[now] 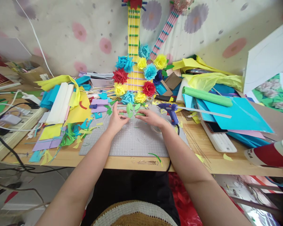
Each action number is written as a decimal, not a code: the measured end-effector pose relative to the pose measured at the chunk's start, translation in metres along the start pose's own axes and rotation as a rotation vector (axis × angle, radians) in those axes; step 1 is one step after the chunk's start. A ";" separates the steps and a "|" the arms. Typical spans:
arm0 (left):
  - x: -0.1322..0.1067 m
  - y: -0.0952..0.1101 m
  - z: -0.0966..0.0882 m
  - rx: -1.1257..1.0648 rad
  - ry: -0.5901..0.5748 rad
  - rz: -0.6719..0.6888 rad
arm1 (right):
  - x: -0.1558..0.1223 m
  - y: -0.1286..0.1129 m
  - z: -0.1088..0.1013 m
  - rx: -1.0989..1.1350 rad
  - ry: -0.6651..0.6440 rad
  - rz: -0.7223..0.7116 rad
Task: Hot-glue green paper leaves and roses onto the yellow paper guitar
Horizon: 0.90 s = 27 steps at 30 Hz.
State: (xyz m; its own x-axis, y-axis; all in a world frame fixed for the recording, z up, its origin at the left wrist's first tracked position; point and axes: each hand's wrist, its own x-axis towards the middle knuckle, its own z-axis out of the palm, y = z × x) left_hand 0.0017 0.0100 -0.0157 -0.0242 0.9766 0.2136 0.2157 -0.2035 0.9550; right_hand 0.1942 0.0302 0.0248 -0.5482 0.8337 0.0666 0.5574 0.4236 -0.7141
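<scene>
Over the grey cutting mat (pixel 132 141), my left hand (pixel 117 121) has its thumb and a finger brought together at the base of a sprig of green paper leaves (pixel 129 108). One of its other fingers points up. Facing it, my right hand (pixel 152 118) pinches a single green leaf (pixel 140 114) between its fingertips. A small gap separates the two hands. More green leaves (pixel 108 110) lie just beyond my left hand. A roll of clear tape (pixel 156 128) is partly hidden under my right wrist.
A blue glue gun (pixel 169 110) stands right of my right hand. Behind are a yellow paper guitar (pixel 133 40) with paper flowers and a pink one (pixel 163 33). Paper scraps (pixel 70 135) pile up left; blue sheets (pixel 240 113) and a cup (pixel 271 153) sit right.
</scene>
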 end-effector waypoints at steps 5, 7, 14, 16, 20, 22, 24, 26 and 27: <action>-0.001 0.000 0.001 0.012 -0.023 0.016 | -0.001 0.000 0.000 -0.023 -0.032 0.009; -0.001 0.002 0.001 0.006 -0.034 0.023 | -0.001 -0.001 0.000 -0.017 -0.031 0.012; -0.001 0.006 0.002 0.020 -0.045 0.010 | -0.001 -0.005 0.003 -0.018 -0.024 -0.013; -0.002 0.007 0.002 0.025 -0.048 0.006 | -0.001 -0.005 0.004 0.021 0.002 -0.023; -0.002 0.007 0.002 0.039 -0.058 0.012 | 0.002 -0.004 0.006 0.133 0.070 0.005; -0.002 0.006 0.003 0.047 -0.064 0.017 | 0.003 -0.002 0.008 0.197 0.079 0.041; -0.002 0.006 0.003 0.049 -0.069 0.027 | 0.004 -0.001 0.009 0.245 0.084 0.077; -0.002 0.005 0.003 0.043 -0.076 0.039 | 0.005 0.000 0.011 0.268 0.099 0.095; -0.002 0.004 0.003 0.039 -0.081 0.045 | 0.005 0.001 0.012 0.272 0.107 0.099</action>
State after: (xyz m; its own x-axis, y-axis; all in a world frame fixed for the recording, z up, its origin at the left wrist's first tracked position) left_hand 0.0060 0.0071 -0.0130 0.0647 0.9693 0.2373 0.2529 -0.2459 0.9357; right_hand 0.1843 0.0305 0.0161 -0.4230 0.9047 0.0503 0.4097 0.2404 -0.8800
